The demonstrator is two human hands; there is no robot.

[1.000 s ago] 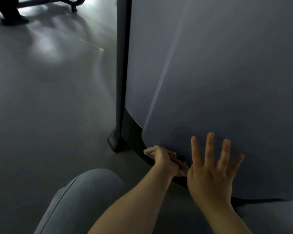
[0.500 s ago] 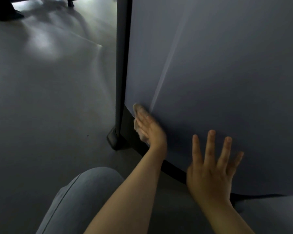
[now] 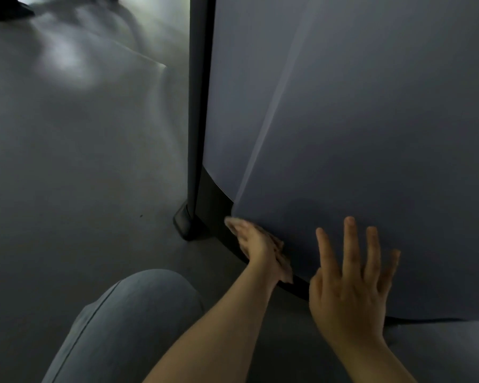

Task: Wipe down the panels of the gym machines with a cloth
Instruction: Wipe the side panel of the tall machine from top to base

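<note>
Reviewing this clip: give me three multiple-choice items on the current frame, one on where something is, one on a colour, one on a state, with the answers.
1. Where is the cloth?
A. at the panel's lower edge
B. on the floor
C. over the knee

2. What colour is the panel?
A. red
B. blue-grey
C. yellow

3. How is the right hand?
A. clenched in a fist
B. holding a bottle
C. fingers spread flat on the panel

Answers: 1 A, the left hand presses the cloth against the panel's bottom edge. 2 B, the whole face looks blue-grey. 3 C, its straight fingers lie apart on the panel.
</note>
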